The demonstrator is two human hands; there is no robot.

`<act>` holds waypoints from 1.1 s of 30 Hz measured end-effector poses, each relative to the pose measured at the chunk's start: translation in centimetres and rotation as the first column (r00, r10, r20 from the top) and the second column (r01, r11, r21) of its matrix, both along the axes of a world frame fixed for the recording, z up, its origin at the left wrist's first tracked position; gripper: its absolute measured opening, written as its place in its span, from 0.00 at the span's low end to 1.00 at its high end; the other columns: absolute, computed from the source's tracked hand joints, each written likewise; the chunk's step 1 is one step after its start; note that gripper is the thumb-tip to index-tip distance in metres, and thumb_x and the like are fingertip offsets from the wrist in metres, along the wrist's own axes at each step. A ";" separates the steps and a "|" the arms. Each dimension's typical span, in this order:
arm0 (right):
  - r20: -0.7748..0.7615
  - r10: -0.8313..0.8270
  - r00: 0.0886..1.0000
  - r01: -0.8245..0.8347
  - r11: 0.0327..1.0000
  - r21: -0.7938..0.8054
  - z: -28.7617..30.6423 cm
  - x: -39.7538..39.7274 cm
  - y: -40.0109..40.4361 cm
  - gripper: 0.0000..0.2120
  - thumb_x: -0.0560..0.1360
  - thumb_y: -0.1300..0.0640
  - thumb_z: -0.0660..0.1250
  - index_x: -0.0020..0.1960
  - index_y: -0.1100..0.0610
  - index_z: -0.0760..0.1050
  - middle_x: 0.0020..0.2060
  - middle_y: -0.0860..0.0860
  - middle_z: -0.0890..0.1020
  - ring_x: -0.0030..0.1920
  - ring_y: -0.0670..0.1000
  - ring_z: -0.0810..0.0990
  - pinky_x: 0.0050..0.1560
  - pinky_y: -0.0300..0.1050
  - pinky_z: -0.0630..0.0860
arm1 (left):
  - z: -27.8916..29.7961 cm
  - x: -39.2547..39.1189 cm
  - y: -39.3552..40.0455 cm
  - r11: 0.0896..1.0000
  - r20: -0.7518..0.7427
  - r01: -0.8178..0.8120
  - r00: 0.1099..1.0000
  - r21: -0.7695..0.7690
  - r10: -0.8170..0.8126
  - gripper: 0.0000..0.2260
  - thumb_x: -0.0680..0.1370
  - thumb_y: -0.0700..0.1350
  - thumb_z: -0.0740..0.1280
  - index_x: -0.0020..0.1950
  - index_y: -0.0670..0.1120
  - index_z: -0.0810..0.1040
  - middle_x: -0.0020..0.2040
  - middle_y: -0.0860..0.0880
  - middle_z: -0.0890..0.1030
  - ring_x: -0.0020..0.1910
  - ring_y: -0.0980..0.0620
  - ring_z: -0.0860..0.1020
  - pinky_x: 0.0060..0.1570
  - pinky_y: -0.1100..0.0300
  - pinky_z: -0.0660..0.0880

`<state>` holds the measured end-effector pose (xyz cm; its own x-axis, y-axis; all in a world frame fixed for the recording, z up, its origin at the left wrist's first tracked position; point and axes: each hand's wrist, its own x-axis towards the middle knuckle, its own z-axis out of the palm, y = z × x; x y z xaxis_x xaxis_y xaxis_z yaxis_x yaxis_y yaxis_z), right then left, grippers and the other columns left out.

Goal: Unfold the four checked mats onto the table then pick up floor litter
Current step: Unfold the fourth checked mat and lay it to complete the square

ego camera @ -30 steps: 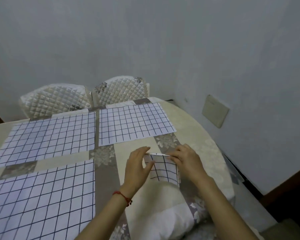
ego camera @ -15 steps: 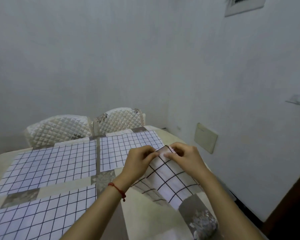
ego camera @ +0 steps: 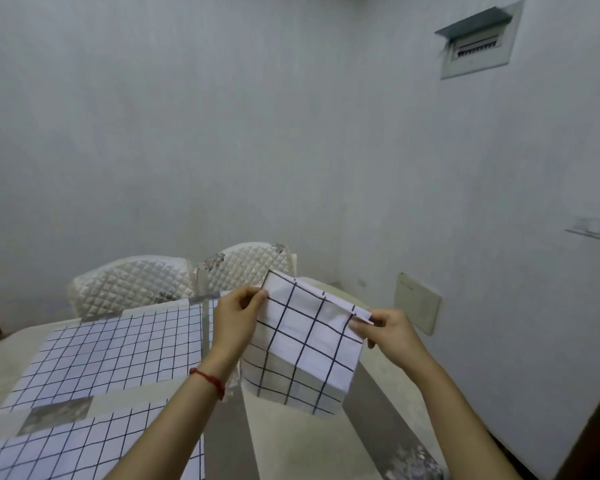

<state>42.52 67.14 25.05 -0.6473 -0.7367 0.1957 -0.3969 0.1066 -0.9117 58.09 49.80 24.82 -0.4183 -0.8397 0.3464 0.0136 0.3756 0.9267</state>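
A partly unfolded white mat with black checks (ego camera: 305, 344) hangs in the air above the table's right side. My left hand (ego camera: 236, 323) pinches its upper left corner. My right hand (ego camera: 387, 336) pinches the upper right edge, where a folded layer still sticks out. One checked mat (ego camera: 115, 355) lies flat on the table at the far left. Another flat mat (ego camera: 59, 452) lies near the front left. A third flat mat is mostly hidden behind my left hand and the held mat.
The table (ego camera: 302, 441) wears a beige cloth with grey patterned patches. Two quilted white chairs (ego camera: 132, 285) (ego camera: 246, 265) stand at its far side. A wall with a cream plate (ego camera: 417, 308) runs close along the right.
Both hands lifted the folded mat off the table, raised it and pulled apart, opening it wider. The view tilted upward.
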 end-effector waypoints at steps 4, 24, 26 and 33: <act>-0.036 -0.044 0.998 0.043 0.999 -0.012 0.1 0.8 -1.0 0.07 0.70 0.60 0.71 0.40 0.65 0.81 0.28 0.51 0.74 0.21 0.39 0.66 0.26 0.29 0.63 | -1.1 0.8 0.5 0.978 0.098 -0.163 0.979 -0.130 0.176 0.10 0.74 0.45 0.68 0.54 0.44 0.76 0.50 0.50 0.75 0.48 0.52 0.74 0.47 0.61 0.70; -0.286 0.028 0.958 0.000 0.995 0.100 -1.7 2.0 -1.5 0.14 0.68 0.59 0.71 0.26 0.50 0.73 0.21 0.42 0.74 0.26 0.43 0.69 0.30 0.32 0.64 | -2.5 -3.2 4.2 0.759 -0.057 0.291 0.946 0.583 -0.319 0.09 0.76 0.43 0.65 0.47 0.38 0.79 0.42 0.42 0.82 0.40 0.49 0.80 0.32 0.63 0.77; -0.247 0.033 0.968 -0.013 0.997 0.082 -1.6 2.0 -1.3 0.15 0.68 0.59 0.72 0.25 0.49 0.74 0.21 0.42 0.74 0.26 0.41 0.70 0.30 0.31 0.66 | -2.4 -3.3 3.9 0.772 -0.076 0.289 0.951 0.566 -0.300 0.09 0.77 0.42 0.62 0.47 0.37 0.77 0.41 0.43 0.82 0.38 0.49 0.80 0.33 0.61 0.77; -0.291 -0.172 0.941 0.185 0.982 0.018 -0.6 0.2 -0.6 0.09 0.72 0.55 0.68 0.36 0.58 0.78 0.31 0.52 0.79 0.33 0.47 0.74 0.35 0.37 0.68 | -2.8 -1.0 -1.0 0.929 0.128 0.108 0.978 0.353 -0.162 0.13 0.74 0.36 0.63 0.29 0.43 0.68 0.25 0.48 0.71 0.27 0.50 0.70 0.25 0.64 0.72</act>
